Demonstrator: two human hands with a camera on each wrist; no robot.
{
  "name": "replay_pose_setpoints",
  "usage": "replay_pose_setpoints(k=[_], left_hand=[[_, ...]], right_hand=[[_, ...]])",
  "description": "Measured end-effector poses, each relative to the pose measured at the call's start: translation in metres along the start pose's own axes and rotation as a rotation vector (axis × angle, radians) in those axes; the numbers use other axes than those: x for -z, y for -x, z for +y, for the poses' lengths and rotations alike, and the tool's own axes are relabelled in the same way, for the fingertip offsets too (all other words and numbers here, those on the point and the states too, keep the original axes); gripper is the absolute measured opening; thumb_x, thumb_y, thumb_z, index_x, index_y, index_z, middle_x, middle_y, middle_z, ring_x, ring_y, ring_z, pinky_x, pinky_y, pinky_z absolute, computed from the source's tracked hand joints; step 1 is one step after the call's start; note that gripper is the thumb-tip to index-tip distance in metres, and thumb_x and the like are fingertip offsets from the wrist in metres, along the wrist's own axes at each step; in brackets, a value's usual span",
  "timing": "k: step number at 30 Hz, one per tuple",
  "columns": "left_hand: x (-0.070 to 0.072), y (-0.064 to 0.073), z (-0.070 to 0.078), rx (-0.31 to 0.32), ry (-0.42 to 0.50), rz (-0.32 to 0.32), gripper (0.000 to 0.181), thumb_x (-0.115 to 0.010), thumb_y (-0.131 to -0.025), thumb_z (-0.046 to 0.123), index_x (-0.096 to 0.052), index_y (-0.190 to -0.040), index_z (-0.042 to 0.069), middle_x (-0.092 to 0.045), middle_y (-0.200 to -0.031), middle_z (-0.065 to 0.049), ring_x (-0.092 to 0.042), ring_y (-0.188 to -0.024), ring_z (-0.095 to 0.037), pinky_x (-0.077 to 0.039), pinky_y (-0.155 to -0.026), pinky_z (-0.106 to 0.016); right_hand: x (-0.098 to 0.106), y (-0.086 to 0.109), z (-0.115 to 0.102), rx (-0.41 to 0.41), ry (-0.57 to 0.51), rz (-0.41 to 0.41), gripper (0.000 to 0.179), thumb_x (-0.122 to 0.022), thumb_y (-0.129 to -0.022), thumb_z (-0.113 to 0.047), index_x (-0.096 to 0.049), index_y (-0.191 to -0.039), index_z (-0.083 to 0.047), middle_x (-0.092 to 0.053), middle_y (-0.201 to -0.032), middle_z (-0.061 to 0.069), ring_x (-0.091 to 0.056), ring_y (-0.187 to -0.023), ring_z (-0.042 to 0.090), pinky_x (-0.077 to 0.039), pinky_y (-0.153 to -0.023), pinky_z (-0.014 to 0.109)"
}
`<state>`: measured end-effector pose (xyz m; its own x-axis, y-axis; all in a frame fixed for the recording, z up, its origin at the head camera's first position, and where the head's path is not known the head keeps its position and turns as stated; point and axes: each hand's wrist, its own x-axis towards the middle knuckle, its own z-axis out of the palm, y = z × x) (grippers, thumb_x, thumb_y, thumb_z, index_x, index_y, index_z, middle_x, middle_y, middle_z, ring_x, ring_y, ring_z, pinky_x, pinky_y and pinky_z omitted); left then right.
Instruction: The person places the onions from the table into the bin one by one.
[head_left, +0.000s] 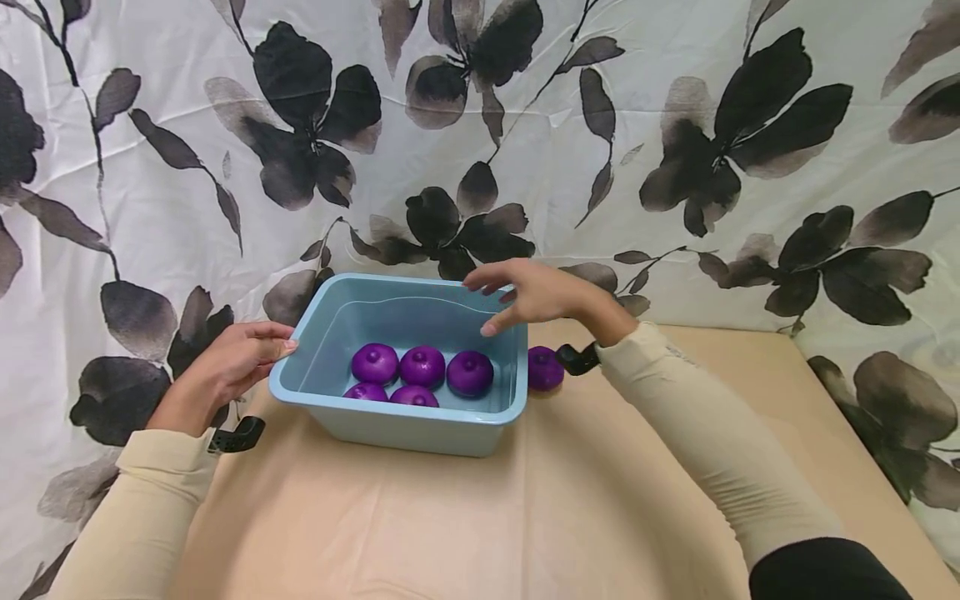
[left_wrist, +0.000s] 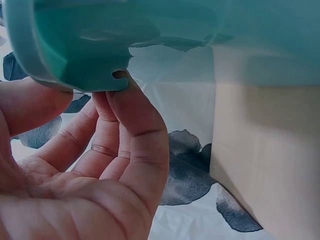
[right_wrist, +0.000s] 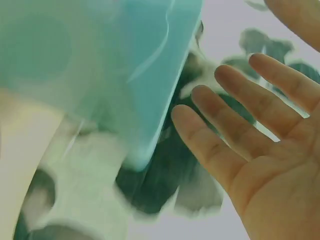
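A light blue plastic tub (head_left: pixel 412 425) stands on the table, tilted slightly in the head view. Inside lie several shiny purple round objects (head_left: pixel 470 373), each with a small nub on top, like onions. My left hand (head_left: pixel 232 362) pinches the tub's left rim between thumb and fingers; in the left wrist view its fingertips are at the rim's underside (left_wrist: pixel 95 80). Over the tub's back right corner hangs my right hand (head_left: pixel 547 292), fingers spread and holding nothing. The right wrist view shows those fingers (right_wrist: pixel 210 150) straight, beside the tub's edge.
Another purple round object (head_left: pixel 545 369) sits on the table just right of the tub, partly hidden by the right wrist's camera. The beige table (head_left: pixel 420 525) meets a floral cloth (head_left: pixel 570 167) behind and at both sides.
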<state>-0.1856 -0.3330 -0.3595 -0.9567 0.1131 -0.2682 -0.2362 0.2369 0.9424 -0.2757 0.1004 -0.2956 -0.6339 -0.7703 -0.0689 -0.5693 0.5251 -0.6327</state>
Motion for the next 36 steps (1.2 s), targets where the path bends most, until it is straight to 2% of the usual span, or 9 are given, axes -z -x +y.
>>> replay_pose_setpoints(k=[4, 7, 12, 17, 21, 25, 32, 36], left_hand=[[-0.001, -0.001, 0.000, 0.002, -0.016, 0.002, 0.014, -0.065, -0.103, 0.010, -0.064, -0.116, 0.008, -0.070, -0.092, 0.013, -0.070, -0.084, -0.001, -0.061, -0.076, -0.018], [0.000, -0.001, 0.000, 0.006, -0.008, -0.001, 0.010, -0.064, -0.102, 0.008, -0.065, -0.113, 0.011, -0.070, -0.091, 0.012, -0.070, -0.083, -0.001, -0.061, -0.075, -0.018], [0.004, 0.002, 0.000, 0.011, 0.002, 0.001, 0.010, -0.064, -0.103, 0.007, -0.066, -0.110, 0.014, -0.071, -0.091, 0.012, -0.070, -0.082, -0.002, -0.061, -0.074, -0.019], [0.002, 0.000, 0.001, 0.016, -0.007, 0.001, 0.013, -0.063, -0.103, 0.008, -0.064, -0.116, 0.009, -0.071, -0.092, 0.012, -0.070, -0.084, -0.002, -0.061, -0.075, -0.019], [0.000, -0.001, 0.003, 0.022, -0.010, -0.001, 0.014, -0.063, -0.103, 0.009, -0.064, -0.118, 0.008, -0.070, -0.092, 0.012, -0.070, -0.084, -0.001, -0.061, -0.076, -0.019], [0.000, -0.001, 0.003, 0.022, 0.015, -0.003, 0.010, -0.064, -0.103, 0.008, -0.067, -0.110, 0.014, -0.071, -0.092, 0.011, -0.070, -0.083, -0.001, -0.061, -0.075, -0.019], [0.000, -0.001, 0.003, 0.016, 0.040, -0.010, 0.015, -0.064, -0.102, 0.006, -0.070, -0.102, 0.020, -0.071, -0.090, 0.010, -0.070, -0.083, -0.002, -0.061, -0.075, -0.019], [0.000, -0.001, 0.003, 0.018, 0.035, -0.008, 0.013, -0.064, -0.102, 0.007, -0.069, -0.104, 0.019, -0.071, -0.090, 0.011, -0.070, -0.083, -0.002, -0.061, -0.075, -0.019]], right_hand=[[0.007, 0.040, 0.036, -0.065, -0.072, 0.141, 0.075, -0.088, -0.085, -0.020, -0.053, -0.149, -0.006, -0.057, -0.152, 0.016, -0.059, -0.137, 0.036, -0.051, -0.113, 0.054], [-0.003, 0.059, 0.065, -0.097, -0.093, 0.211, 0.074, -0.088, -0.084, -0.015, -0.053, -0.148, -0.001, -0.058, -0.149, 0.021, -0.058, -0.136, 0.041, -0.049, -0.113, 0.057], [-0.045, 0.064, 0.109, -0.189, -0.089, 0.280, 0.078, -0.088, -0.083, -0.018, -0.050, -0.148, 0.004, -0.055, -0.150, 0.027, -0.054, -0.138, 0.048, -0.047, -0.114, 0.061], [-0.097, 0.057, 0.138, -0.308, -0.029, 0.326, 0.090, -0.092, -0.078, -0.024, -0.047, -0.150, 0.005, -0.054, -0.150, 0.028, -0.053, -0.138, 0.048, -0.045, -0.116, 0.061], [-0.124, 0.051, 0.148, -0.357, -0.042, 0.392, 0.096, -0.096, -0.073, -0.021, -0.046, -0.150, 0.006, -0.056, -0.149, 0.028, -0.056, -0.134, 0.046, -0.045, -0.116, 0.059], [-0.134, 0.049, 0.150, -0.385, -0.058, 0.440, 0.098, -0.097, -0.072, -0.019, -0.045, -0.152, 0.004, -0.056, -0.149, 0.027, -0.057, -0.132, 0.045, -0.046, -0.115, 0.059], [-0.137, 0.051, 0.150, -0.417, -0.068, 0.467, 0.096, -0.097, -0.071, -0.022, -0.050, -0.151, 0.000, -0.060, -0.146, 0.025, -0.060, -0.129, 0.045, -0.049, -0.112, 0.059], [-0.130, 0.055, 0.148, -0.404, -0.086, 0.491, 0.094, -0.099, -0.067, -0.022, -0.055, -0.148, -0.001, -0.065, -0.140, 0.023, -0.063, -0.125, 0.043, -0.051, -0.110, 0.057]])
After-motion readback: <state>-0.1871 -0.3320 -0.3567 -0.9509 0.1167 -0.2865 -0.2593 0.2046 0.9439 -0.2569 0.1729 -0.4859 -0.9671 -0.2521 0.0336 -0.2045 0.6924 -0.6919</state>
